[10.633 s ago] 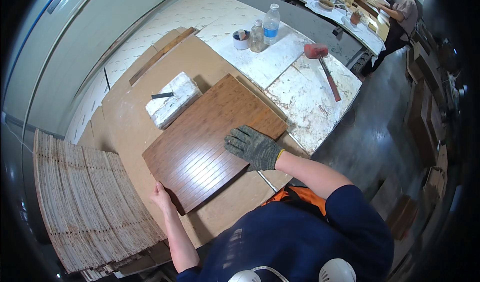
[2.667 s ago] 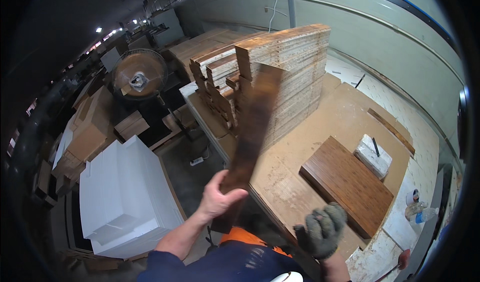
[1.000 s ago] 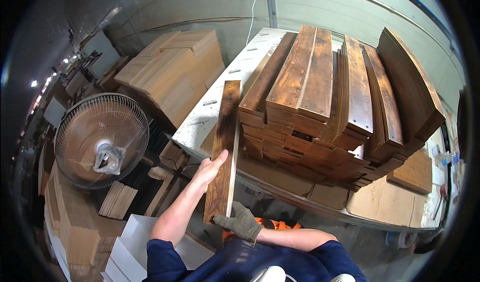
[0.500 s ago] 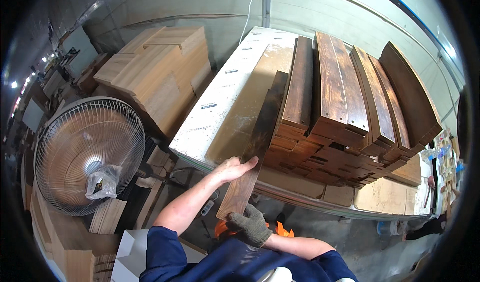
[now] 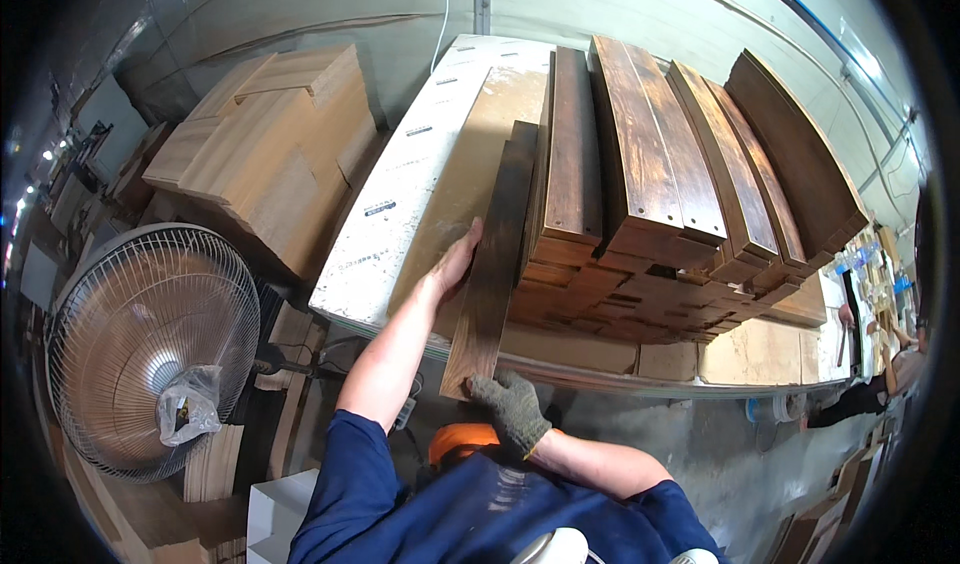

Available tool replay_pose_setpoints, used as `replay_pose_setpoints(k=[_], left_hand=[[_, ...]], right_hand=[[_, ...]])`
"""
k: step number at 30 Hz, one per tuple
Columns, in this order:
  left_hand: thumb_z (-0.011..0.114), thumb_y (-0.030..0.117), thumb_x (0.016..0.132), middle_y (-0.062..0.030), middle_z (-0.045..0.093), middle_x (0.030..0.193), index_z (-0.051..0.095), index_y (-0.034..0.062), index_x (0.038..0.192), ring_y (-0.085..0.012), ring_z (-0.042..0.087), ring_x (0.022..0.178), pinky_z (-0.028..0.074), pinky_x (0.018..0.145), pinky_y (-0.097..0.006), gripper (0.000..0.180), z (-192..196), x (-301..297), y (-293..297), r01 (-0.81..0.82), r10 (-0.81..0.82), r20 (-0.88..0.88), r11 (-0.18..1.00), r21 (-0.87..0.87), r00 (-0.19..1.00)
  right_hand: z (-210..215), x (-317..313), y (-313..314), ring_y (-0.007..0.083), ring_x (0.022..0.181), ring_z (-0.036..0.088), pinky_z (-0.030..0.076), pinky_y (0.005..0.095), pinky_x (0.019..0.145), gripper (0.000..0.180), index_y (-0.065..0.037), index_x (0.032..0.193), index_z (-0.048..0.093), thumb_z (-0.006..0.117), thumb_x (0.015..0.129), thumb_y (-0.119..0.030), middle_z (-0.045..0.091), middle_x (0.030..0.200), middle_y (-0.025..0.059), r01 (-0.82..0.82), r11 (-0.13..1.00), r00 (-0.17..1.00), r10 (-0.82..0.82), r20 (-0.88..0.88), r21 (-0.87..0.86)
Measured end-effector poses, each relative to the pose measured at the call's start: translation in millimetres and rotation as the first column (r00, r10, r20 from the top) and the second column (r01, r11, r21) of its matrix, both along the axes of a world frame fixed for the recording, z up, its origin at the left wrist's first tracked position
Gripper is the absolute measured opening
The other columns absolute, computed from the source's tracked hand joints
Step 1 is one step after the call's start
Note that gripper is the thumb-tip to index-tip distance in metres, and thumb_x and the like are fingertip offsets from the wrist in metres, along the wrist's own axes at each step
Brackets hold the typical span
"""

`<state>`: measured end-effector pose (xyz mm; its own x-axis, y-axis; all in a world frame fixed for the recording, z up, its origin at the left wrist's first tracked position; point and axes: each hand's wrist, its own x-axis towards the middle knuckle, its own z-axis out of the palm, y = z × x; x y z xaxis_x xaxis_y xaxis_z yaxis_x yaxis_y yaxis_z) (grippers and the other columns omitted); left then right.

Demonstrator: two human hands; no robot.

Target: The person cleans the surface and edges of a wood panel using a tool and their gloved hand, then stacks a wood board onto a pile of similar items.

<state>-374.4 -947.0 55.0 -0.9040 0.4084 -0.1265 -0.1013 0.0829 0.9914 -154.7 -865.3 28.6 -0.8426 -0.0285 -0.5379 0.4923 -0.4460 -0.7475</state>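
Observation:
A long dark-stained wooden plank [image 5: 490,274] runs away from me, along the left side of the stacked dark wood pieces. My right hand [image 5: 515,409], in a grey-green knit glove, grips its near end at the right corner. Against the plank's left edge lies my bare left hand [image 5: 458,257], stretched out; its far fingers are partly hidden. The stack [image 5: 640,274] holds dark glossy boards in several layers, with wider boards [image 5: 650,149] on top. Another dark strip shows beside the plank's far end.
A white-topped bench [image 5: 375,234] with brown cardboard [image 5: 445,179] bears the stack. To the left stand a large caged fan [image 5: 150,334], with a plastic bag on its hub, and a pile of pale wooden boards [image 5: 280,154]. An orange object [image 5: 460,439] is just below my hands.
The plank has moved forward, away from me, nearer the stack's side. My left hand has slid farther up along its left edge and straightened; my right hand followed with the near end.

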Motion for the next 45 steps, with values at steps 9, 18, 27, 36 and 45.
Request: replay_pose_setpoints(k=[9, 18, 27, 36, 45], left_hand=[[0.035, 0.055, 0.101, -0.0134, 0.028, 0.155, 0.03, -0.0056, 0.147, -0.0223, 0.027, 0.142, 0.021, 0.116, -0.033, 0.076, -9, -11, -3, 0.13, -0.15, 0.177, 0.984, 0.119, 0.973], [0.044, 0.048, 0.1, -0.0127, 0.044, 0.143, 0.039, -0.0001, 0.143, -0.0216, 0.042, 0.129, 0.033, 0.107, -0.032, 0.064, 8, 3, 0, 0.008, -0.008, 0.066, 1.0, 0.001, 0.998], [0.041, 0.052, 0.1, -0.0134, 0.055, 0.132, 0.041, 0.0032, 0.143, -0.0224, 0.054, 0.118, 0.044, 0.099, -0.034, 0.065, -10, -2, 0, 0.054, -0.126, 0.369, 0.978, 0.201, 0.921], [0.043, 0.052, 0.099, -0.0131, 0.058, 0.131, 0.045, 0.0024, 0.14, -0.0231, 0.058, 0.116, 0.049, 0.093, -0.035, 0.064, 22, 12, 4, 0.037, -0.107, 0.401, 0.983, 0.179, 0.91], [0.048, 0.048, 0.098, -0.0114, 0.059, 0.129, 0.048, 0.0044, 0.138, -0.0215, 0.057, 0.117, 0.046, 0.098, -0.035, 0.059, -20, -10, 2, 0.032, -0.076, 0.388, 0.992, 0.119, 0.918]], right_hand=[[1, -44, 7, 0.0176, 0.087, 0.062, 0.052, 0.0337, 0.079, 0.047, 0.0, 0.113, 0.064, 0.075, 0.084, -0.034, 0.067, 0.1, 0.0085, 0.198, 0.968, 0.98, -0.2, 0.001, -0.154], [0, -47, -7, 0.0255, 0.098, 0.059, 0.051, 0.0386, 0.085, 0.042, -0.008, 0.116, 0.056, 0.074, 0.086, -0.031, 0.062, 0.106, 0.0113, 0.197, 0.85, 0.977, -0.127, 0.173, -0.489], [-5, -90, 5, 0.0273, 0.088, 0.062, 0.054, 0.0395, 0.082, 0.03, -0.008, 0.112, 0.057, 0.069, 0.089, -0.025, 0.063, 0.096, 0.0119, 0.259, 0.721, 0.959, -0.274, 0.08, -0.643], [5, -109, 15, 0.0267, 0.093, 0.06, 0.053, 0.0393, 0.085, 0.027, -0.007, 0.115, 0.056, 0.063, 0.092, -0.019, 0.061, 0.103, 0.0129, 0.213, 0.552, 0.963, -0.259, 0.077, -0.806], [-22, -96, 6, 0.0359, 0.102, 0.062, 0.051, 0.0456, 0.095, 0.039, 0.003, 0.121, 0.054, 0.064, 0.083, -0.003, 0.062, 0.114, 0.0207, 0.117, 0.804, 0.95, -0.262, -0.171, -0.583]])
